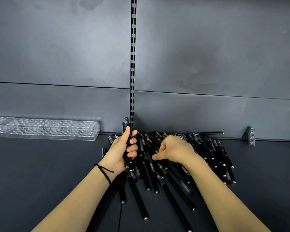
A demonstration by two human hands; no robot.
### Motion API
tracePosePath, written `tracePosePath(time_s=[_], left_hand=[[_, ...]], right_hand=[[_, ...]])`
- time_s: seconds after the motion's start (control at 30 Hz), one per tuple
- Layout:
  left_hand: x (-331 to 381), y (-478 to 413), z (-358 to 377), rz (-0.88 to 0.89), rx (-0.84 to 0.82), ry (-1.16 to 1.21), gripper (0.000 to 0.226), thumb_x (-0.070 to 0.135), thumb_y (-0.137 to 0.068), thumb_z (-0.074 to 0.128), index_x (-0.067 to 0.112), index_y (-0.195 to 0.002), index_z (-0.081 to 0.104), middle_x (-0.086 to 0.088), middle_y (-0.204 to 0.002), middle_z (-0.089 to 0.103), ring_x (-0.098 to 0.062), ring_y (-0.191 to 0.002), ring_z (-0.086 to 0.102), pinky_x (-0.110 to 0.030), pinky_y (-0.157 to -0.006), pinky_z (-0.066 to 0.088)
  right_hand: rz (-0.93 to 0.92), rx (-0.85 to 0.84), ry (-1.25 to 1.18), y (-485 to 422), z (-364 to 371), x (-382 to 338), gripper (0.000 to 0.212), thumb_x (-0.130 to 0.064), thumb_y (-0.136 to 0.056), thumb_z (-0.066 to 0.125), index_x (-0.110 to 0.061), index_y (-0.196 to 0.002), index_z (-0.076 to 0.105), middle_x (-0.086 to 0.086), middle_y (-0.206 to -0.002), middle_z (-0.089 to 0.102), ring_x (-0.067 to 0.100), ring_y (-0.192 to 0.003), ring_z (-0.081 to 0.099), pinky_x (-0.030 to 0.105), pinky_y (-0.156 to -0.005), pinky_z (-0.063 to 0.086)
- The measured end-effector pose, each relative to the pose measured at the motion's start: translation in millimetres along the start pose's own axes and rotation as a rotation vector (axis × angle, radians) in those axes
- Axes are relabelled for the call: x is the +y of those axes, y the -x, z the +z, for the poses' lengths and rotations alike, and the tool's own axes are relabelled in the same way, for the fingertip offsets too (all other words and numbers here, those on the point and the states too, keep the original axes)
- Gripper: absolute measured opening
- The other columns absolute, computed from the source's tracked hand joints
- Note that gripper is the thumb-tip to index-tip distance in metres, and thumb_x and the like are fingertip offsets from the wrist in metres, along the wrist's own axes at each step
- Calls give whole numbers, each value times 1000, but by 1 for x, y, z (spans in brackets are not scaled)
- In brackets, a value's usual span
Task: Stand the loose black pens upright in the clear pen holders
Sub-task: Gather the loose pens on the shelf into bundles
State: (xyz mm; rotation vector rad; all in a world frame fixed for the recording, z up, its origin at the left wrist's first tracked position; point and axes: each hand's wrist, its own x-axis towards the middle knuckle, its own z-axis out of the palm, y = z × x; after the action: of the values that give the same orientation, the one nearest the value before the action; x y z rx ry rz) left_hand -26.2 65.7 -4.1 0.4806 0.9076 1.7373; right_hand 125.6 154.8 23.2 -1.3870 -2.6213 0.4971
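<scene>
— Where are the pens (213,153) at the moment?

— Most lie in a loose heap on the dark shelf (40,164), crossing one another, right in front of the person and up against the back panel (208,56). A few long ones stick out of the heap toward the person.

— And the hands?

— The left hand (122,149) grips a small bundle (125,125) of them, held roughly upright. Its fingers are wrapped round the barrels, the thumb is laid along them, and the tops poke out above the fist. The right hand (172,149) is down on the middle of the heap, knuckles up, fingers curled under, thumb pointing left. I can't tell whether it actually has a pen in it.

— The holders (57,131)?

— Clear ones with rows of round holes, sitting along the back edge of the shelf, well off to the left of the heap and of both hands.

— Anything else about?

— A thin black cord (105,171) round the left wrist. A slotted strip (133,64) runs up the back panel just behind the raised bundle. A small ribbed bracket (250,135) stands at the far right of the shelf.
</scene>
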Motion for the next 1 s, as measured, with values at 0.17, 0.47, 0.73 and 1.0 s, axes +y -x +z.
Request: tracePosePath(time_s=[0.17, 0.47, 0.73, 1.0], left_hand=[[5, -1, -3, 15, 19, 26, 25, 32, -100, 49, 10, -98, 61, 3, -66, 53, -6, -44, 45, -16, -34, 33], [3, -5, -4, 39, 51, 138, 19, 17, -101, 48, 2, -104, 59, -19, -104, 73, -25, -88, 74, -29, -69, 61], [-2, 4, 5, 19, -13, 6, 31, 24, -100, 49, 1, -112, 65, -14, -105, 73, -19, -87, 74, -34, -72, 61], [8, 5, -1, 135, 116, 157, 14, 14, -96, 56, 2, -92, 62, -3, -69, 68, -11, -61, 70, -26, -59, 59]], right_hand=[[60, -8, -30, -2, -2, 2, 33, -44, -74, 76, -12, -85, 73, -3, -83, 70, 16, -84, 66, 34, -83, 55], [-39, 125, -671, -3, -1, 1, 25, -27, -79, 75, -4, -72, 71, 2, -58, 54, 12, -51, 45, 20, -48, 37], [-171, -29, -736, 4, 14, -18, 24, -26, -81, 75, -3, -75, 73, -1, -60, 61, 7, -45, 42, 17, -46, 35], [-198, -125, -327, 29, -12, 9, 31, -45, -80, 74, -15, -74, 68, -5, -66, 65, 9, -53, 53, 11, -41, 34]])
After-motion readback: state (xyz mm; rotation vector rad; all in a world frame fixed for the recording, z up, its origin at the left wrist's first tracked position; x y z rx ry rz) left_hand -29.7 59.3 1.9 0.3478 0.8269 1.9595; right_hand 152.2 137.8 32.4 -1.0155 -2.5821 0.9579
